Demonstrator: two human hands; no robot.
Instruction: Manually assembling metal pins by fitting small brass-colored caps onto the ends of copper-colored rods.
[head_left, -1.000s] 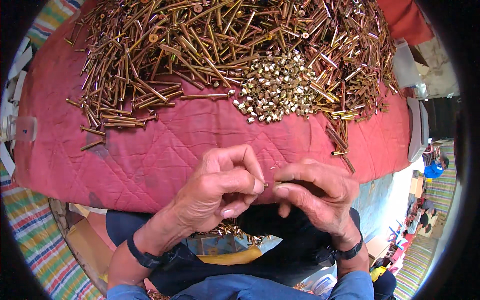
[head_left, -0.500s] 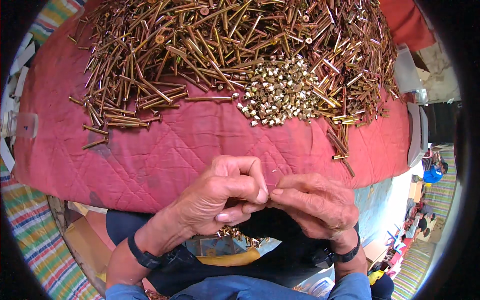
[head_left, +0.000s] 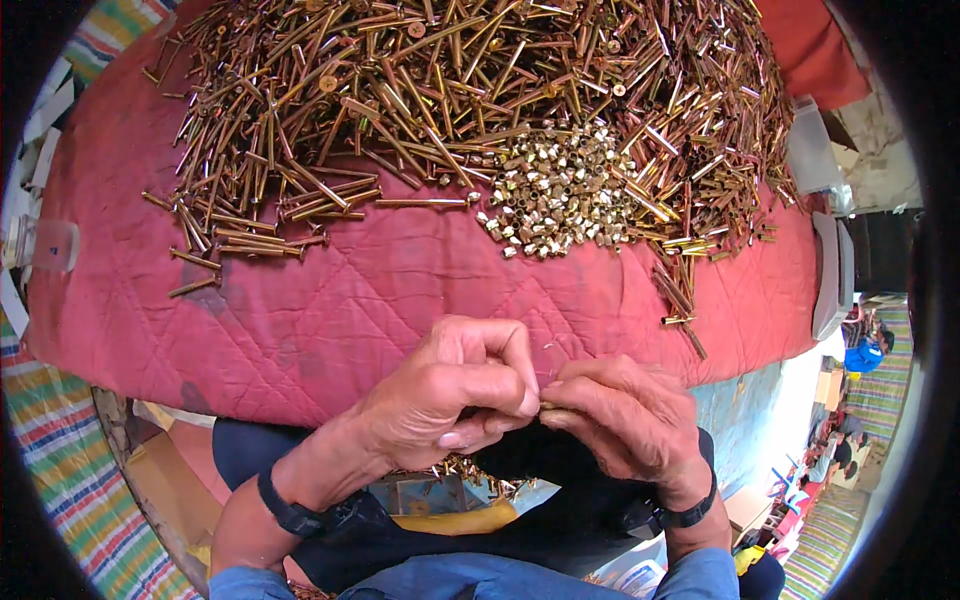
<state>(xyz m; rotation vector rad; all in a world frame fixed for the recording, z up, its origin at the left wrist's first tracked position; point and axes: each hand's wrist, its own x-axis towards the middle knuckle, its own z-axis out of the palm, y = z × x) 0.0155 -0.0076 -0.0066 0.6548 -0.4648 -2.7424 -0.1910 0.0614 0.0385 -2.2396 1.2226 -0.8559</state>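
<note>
My left hand (head_left: 455, 385) and my right hand (head_left: 630, 410) meet fingertip to fingertip, just off the near edge of the red quilted cloth (head_left: 400, 270) and above my lap. Both are closed in a pinch. A sliver of something small and brass-toned shows at the right fingertips; the fingers hide the rest, so I cannot make out what it is. Beyond them on the cloth lies a heap of small shiny metal nuts or caps (head_left: 560, 195). Around this spreads a large pile of long brass-coloured screws (head_left: 300, 110), with thin metal tubes (head_left: 715, 140) at its right.
Several loose screws (head_left: 255, 240) lie at the pile's left front, and a few tubes (head_left: 680, 295) trail off at the right. Clear plastic containers (head_left: 815, 150) stand along the right edge. More metal pieces (head_left: 465, 468) show below my hands. People (head_left: 865, 355) sit far right.
My right hand's fingers have rolled and shifted slightly at the pinch point, with its knuckles a little further left. My left hand keeps nearly the same pose. The piles look unchanged.
</note>
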